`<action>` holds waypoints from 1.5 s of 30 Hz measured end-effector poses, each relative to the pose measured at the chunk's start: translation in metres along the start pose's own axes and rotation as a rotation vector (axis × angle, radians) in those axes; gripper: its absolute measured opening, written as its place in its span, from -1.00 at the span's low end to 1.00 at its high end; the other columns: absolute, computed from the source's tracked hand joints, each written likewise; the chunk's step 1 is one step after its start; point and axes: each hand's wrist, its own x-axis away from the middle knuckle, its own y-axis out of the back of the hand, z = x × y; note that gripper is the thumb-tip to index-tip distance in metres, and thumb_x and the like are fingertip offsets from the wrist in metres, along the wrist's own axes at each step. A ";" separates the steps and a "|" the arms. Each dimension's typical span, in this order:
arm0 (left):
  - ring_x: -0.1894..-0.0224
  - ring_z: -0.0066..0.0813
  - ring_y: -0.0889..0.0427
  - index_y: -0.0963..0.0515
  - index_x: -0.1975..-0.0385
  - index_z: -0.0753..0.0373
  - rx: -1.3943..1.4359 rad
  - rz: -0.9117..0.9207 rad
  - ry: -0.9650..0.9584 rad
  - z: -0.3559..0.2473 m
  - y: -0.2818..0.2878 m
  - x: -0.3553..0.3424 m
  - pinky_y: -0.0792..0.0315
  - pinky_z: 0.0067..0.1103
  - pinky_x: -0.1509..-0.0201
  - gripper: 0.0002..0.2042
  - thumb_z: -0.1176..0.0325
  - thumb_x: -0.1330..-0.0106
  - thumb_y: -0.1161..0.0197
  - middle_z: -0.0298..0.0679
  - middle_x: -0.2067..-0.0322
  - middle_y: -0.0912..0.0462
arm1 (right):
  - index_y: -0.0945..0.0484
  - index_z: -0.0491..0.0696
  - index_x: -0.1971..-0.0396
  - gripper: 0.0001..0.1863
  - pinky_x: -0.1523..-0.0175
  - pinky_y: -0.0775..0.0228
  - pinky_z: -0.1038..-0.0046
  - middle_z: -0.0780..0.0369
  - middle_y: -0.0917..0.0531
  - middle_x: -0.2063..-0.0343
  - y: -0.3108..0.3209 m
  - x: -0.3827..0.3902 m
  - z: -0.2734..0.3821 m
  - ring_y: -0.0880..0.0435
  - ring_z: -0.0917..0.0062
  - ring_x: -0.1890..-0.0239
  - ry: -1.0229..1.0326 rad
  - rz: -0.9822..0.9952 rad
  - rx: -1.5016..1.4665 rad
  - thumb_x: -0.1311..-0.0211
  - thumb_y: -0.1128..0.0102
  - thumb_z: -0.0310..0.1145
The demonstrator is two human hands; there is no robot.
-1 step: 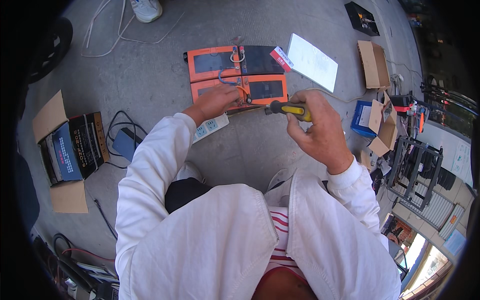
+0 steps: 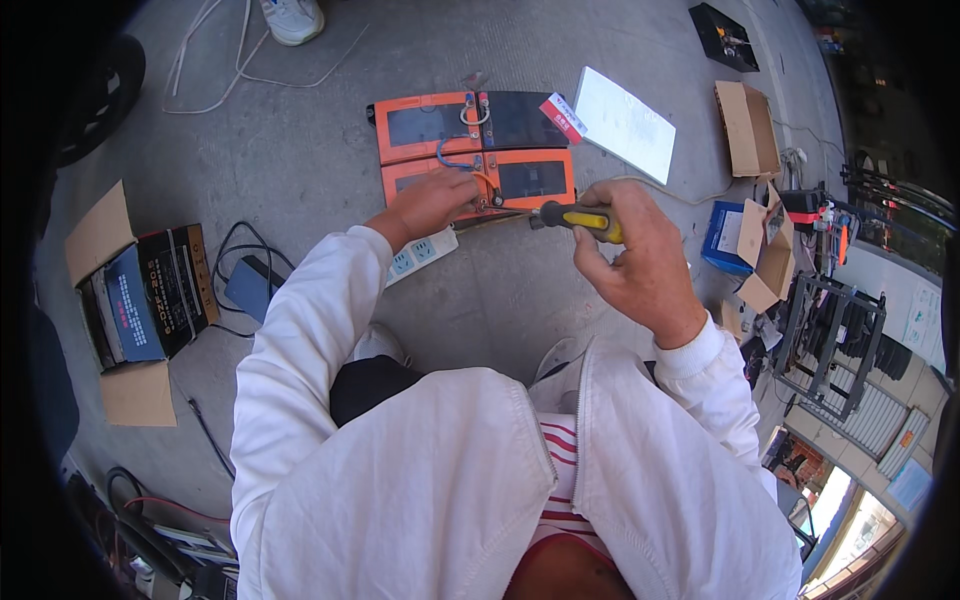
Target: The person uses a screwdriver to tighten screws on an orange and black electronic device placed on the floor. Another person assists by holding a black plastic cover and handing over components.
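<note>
Several orange-and-black batteries stand together on the floor in front of me, joined by short cables. My left hand reaches over the near left battery, its fingers pinched by the terminals; what they hold, if anything, is hidden. An orange cable and a blue cable run beside those fingertips. In my right hand is a screwdriver with a yellow and dark grey handle, held roughly level. Its shaft points left, toward the batteries' near edge and my left fingers; its tip cannot be made out.
A white power strip lies below my left hand. At the left stand an opened carton and a dark adapter with coiled cable. A white flat box lies right of the batteries; cartons and a metal frame are farther right.
</note>
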 end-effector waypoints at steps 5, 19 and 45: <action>-0.11 -0.11 -0.63 -0.61 0.12 0.16 -0.003 -0.069 -0.043 0.005 -0.007 0.002 -0.50 -0.27 -0.23 -0.82 0.32 -0.36 -0.40 -0.23 0.04 -0.67 | -0.50 -0.11 -0.02 -0.62 0.09 -0.59 0.20 0.05 -0.64 0.15 0.001 0.000 0.000 -0.73 0.09 0.16 0.019 0.007 -0.006 -0.22 -0.39 -0.47; -0.11 -0.11 -0.64 -0.64 0.12 0.18 -0.017 -0.096 -0.090 0.006 -0.008 0.003 -0.50 -0.27 -0.24 -0.83 0.36 -0.36 -0.38 -0.21 0.03 -0.67 | -0.49 -0.09 -0.01 -0.64 0.15 -0.58 0.14 0.04 -0.62 0.17 -0.005 0.002 0.007 -0.72 0.03 0.20 -0.029 0.023 0.045 -0.25 -0.38 -0.44; -0.08 -0.11 -0.64 -0.68 0.10 0.17 0.006 -0.173 -0.039 0.001 -0.013 -0.001 -0.51 -0.26 -0.18 -0.83 0.38 -0.35 -0.38 -0.23 0.02 -0.67 | -0.48 -0.05 0.01 -0.67 0.20 -0.55 0.08 0.05 -0.59 0.19 -0.006 -0.002 0.006 -0.69 0.00 0.24 -0.013 0.048 0.036 -0.27 -0.35 -0.45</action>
